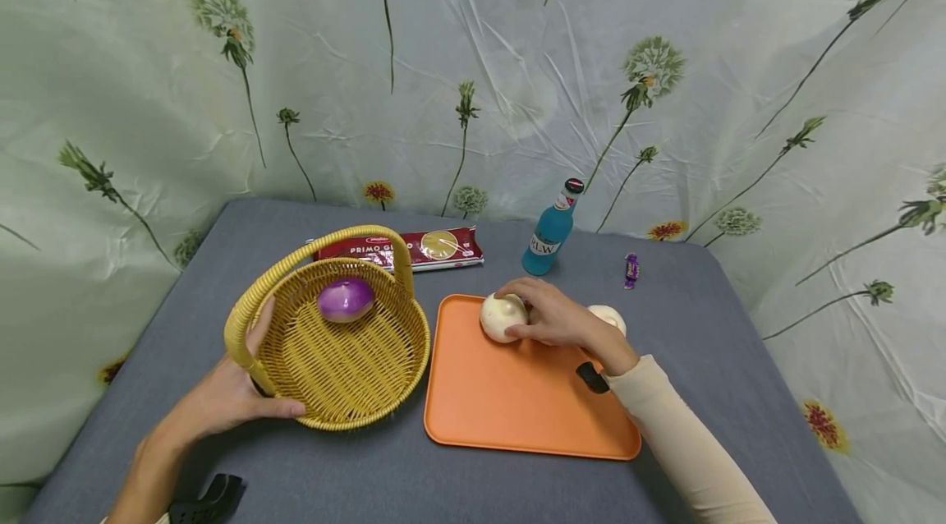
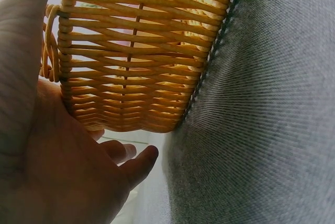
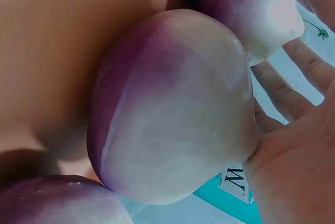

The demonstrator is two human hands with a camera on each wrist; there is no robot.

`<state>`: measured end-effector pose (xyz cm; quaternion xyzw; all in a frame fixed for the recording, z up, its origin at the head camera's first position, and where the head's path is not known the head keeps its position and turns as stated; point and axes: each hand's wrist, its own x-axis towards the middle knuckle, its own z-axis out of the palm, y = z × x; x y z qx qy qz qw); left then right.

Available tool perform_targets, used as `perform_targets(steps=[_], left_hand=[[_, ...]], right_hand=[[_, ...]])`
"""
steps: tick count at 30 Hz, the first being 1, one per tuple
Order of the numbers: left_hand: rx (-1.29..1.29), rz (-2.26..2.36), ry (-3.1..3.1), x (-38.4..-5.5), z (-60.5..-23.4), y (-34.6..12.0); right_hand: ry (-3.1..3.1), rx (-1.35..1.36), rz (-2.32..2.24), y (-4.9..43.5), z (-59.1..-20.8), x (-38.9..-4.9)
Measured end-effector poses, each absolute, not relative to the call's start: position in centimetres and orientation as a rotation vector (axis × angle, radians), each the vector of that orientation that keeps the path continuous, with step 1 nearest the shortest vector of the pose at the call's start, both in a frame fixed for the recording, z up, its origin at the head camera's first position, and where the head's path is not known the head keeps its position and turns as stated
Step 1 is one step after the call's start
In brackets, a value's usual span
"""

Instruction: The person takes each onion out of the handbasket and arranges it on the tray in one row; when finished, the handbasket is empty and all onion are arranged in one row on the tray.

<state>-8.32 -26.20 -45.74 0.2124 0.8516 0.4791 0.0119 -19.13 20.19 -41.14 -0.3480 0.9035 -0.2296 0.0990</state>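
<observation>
A yellow wicker basket [image 1: 336, 376] with a tall handle stands on the left, a purple turnip [image 1: 346, 300] inside it. My left hand [image 1: 222, 401] rests against the basket's near left side, thumb along the front and fingers extended along the outside, as the left wrist view shows. Over the orange tray [image 1: 510, 417], my right hand [image 1: 554, 314] grips a white-and-purple turnip [image 1: 504, 317] at the tray's far left corner. Another turnip [image 1: 608, 317] shows behind the right wrist. The right wrist view reveals a large turnip [image 3: 172, 109] beneath the palm, hidden from the head view.
Behind the basket lies a red pasta packet [image 1: 443, 249]. A blue bottle [image 1: 548, 236] stands past the tray's far edge, with a small purple-wrapped candy [image 1: 631, 271] to its right. Grey cloth [image 1: 355, 475] covers the table, and a flower-print curtain [image 1: 517, 97] hangs behind.
</observation>
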Motion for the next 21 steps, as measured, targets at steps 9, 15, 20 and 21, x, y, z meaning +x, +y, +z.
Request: perform_targets(steps=[9, 15, 20, 21], left_hand=[[0.658, 1.513, 2.629, -8.36, -45.74, -26.18], [0.668, 1.531, 2.611, -8.39, -45.76, -26.21], [0.671, 1.536, 2.607, -8.44, -45.86, -26.26], [0.672, 1.533, 2.612, -8.46, -45.88, -26.28]], right_hand=[[2.671, -1.003, -0.677, 20.12, -40.97, -19.17], [2.669, -1.006, -0.681, 20.16, -40.87, -19.09], [2.671, -1.007, -0.671, 20.12, -40.92, -19.20], [2.673, -1.011, -0.668, 20.12, -40.92, -19.22]])
